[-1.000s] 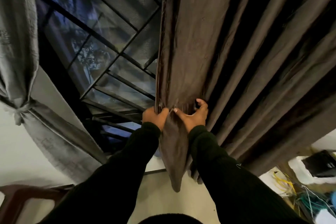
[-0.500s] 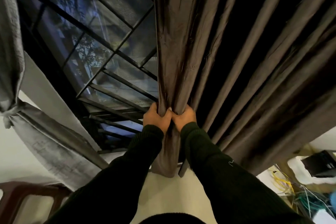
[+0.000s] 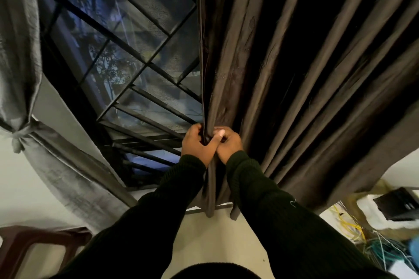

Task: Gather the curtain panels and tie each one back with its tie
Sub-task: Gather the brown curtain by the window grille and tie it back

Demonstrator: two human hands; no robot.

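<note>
- The brown curtain panel [image 3: 306,70] fills the right and centre, hanging in long folds before the window; its left edge is bunched at centre, and narrow folds drop below the hands toward the floor.
- The window [image 3: 127,56], far and left of centre, has dark bars and mesh with dim blue light behind.
- The grey curtain panel [image 3: 20,52] hangs at far left, already gathered and bound by its tie [image 3: 19,137], knotted round it; below the knot the cloth sweeps rightward.
- The left hand [image 3: 197,145] has its fingers curled round the bunched edge of the brown panel, thumb lying across toward the other hand.
- The right hand [image 3: 229,144], touching the left, grips the same bunch with curled fingers.
- A dark red chair [image 3: 27,247] stands near left.
- A tangle of yellow and green wires [image 3: 367,244] lies near right.
</note>
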